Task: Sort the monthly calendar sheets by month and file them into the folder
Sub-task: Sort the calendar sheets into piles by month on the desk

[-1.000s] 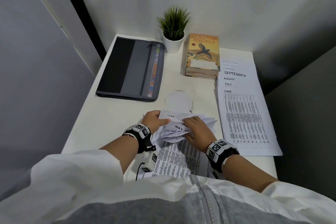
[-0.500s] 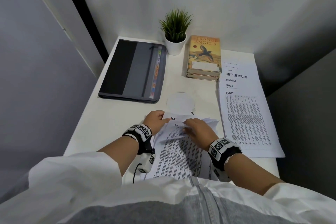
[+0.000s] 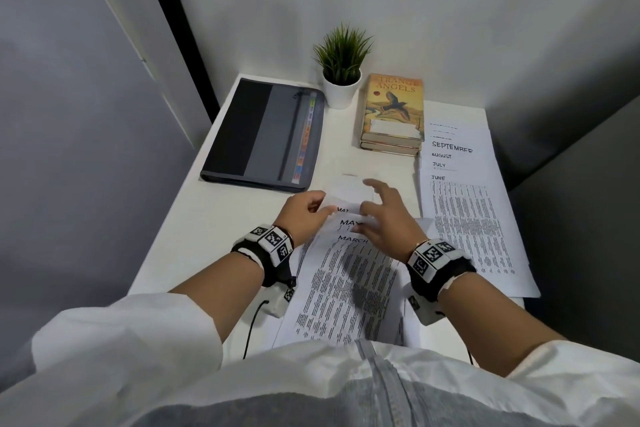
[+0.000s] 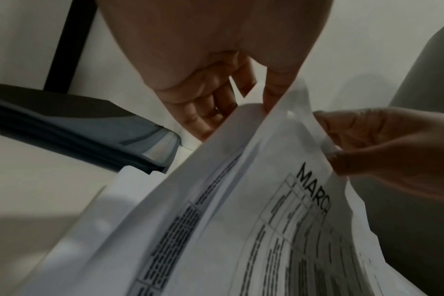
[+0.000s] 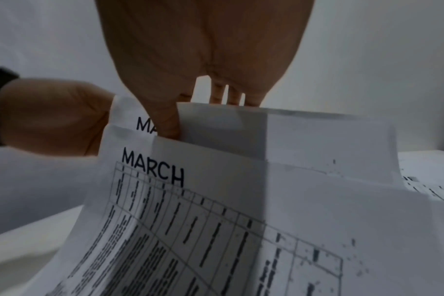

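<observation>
A loose pile of calendar sheets (image 3: pixel 349 288) lies at the table's front edge, its top ends lifted and fanned. Headings MAY, MAY and MARCH show one below the other. My left hand (image 3: pixel 317 210) pinches the pile's upper left corner; its thumb (image 4: pixel 274 94) lies on the paper. My right hand (image 3: pixel 372 204) is at the top edge, thumb (image 5: pixel 166 122) tucked between sheets and fingers straight behind them, pinching the upper sheets above the MARCH sheet (image 5: pixel 216 230). The grey folder (image 3: pixel 266 135) lies closed at the back left. A sorted stack (image 3: pixel 464 218) on the right shows SEPTEMBER, AUGUST, JULY, JUNE.
A small potted plant (image 3: pixel 341 80) stands at the back centre, beside two stacked books (image 3: pixel 393 114). The white table (image 3: pixel 214 239) sits in a corner, with walls behind it and a drop at its right edge. In the left wrist view the folder's edge (image 4: pixel 76 124) is close by.
My right hand has moved from the middle of the pile up to its top edge and spread its fingers. The sheets have fanned out and the MARCH heading now shows. The left hand keeps its corner.
</observation>
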`<move>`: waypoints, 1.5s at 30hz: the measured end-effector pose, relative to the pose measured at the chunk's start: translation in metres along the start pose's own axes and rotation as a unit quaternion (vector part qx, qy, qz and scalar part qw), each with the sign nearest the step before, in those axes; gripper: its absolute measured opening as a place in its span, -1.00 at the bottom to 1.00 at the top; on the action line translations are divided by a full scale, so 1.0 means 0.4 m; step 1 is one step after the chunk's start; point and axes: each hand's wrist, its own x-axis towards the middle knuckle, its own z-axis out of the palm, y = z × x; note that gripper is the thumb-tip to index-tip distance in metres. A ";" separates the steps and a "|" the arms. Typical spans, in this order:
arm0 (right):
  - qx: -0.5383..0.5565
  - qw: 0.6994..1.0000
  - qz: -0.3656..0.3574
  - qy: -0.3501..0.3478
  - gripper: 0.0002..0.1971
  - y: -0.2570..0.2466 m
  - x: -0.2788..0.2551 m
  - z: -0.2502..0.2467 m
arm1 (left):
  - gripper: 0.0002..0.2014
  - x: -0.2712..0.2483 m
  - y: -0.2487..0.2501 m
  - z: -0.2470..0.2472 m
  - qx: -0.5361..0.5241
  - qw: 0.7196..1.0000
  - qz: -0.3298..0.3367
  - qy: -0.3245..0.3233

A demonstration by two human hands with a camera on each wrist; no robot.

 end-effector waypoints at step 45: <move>0.464 0.800 0.265 0.275 -0.79 0.220 0.181 -0.159 | -0.72 0.240 0.204 0.069 -0.129 0.976 0.059 0.164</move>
